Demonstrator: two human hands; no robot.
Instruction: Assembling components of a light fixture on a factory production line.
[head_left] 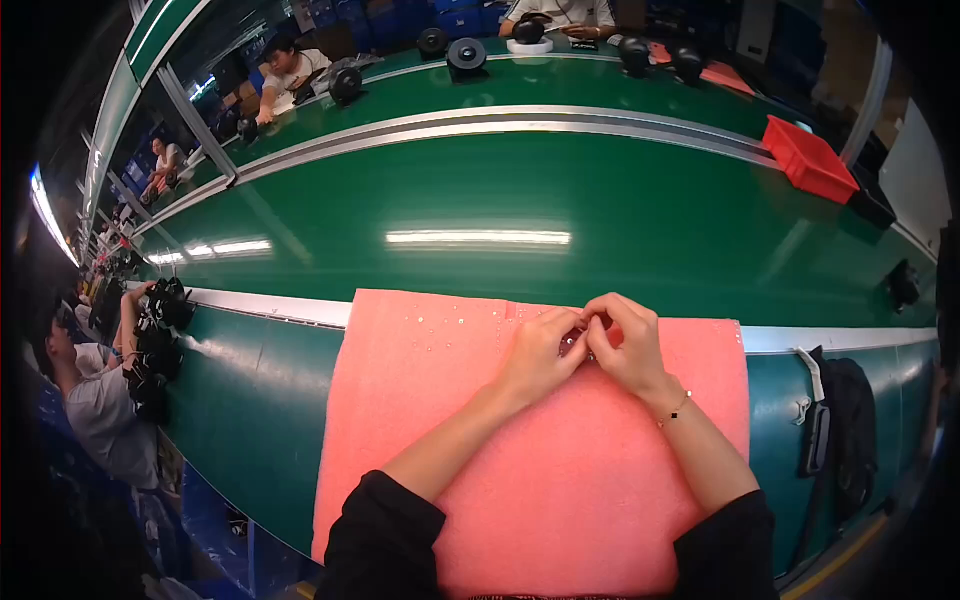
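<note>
A pink foam sheet (560, 490) lies on the bench in front of me. Over its far part my left hand (545, 350) and my right hand (625, 340) meet, fingertips pinched together and almost touching. Whatever sits between the fingertips is too small and too hidden to name. Several tiny shiny pieces (461, 321) are scattered on the foam, left of my left hand. A few more glint just beneath my fingers. A thin bracelet circles my right wrist.
Beyond the foam runs a green conveyor belt (330, 200) with a metal rail. A red bin (808, 160) stands at the far right. Black round devices (467, 57) rest on the far bench, with people working there. At left, a person handles black parts (155, 345). A black bag (850, 430) lies right.
</note>
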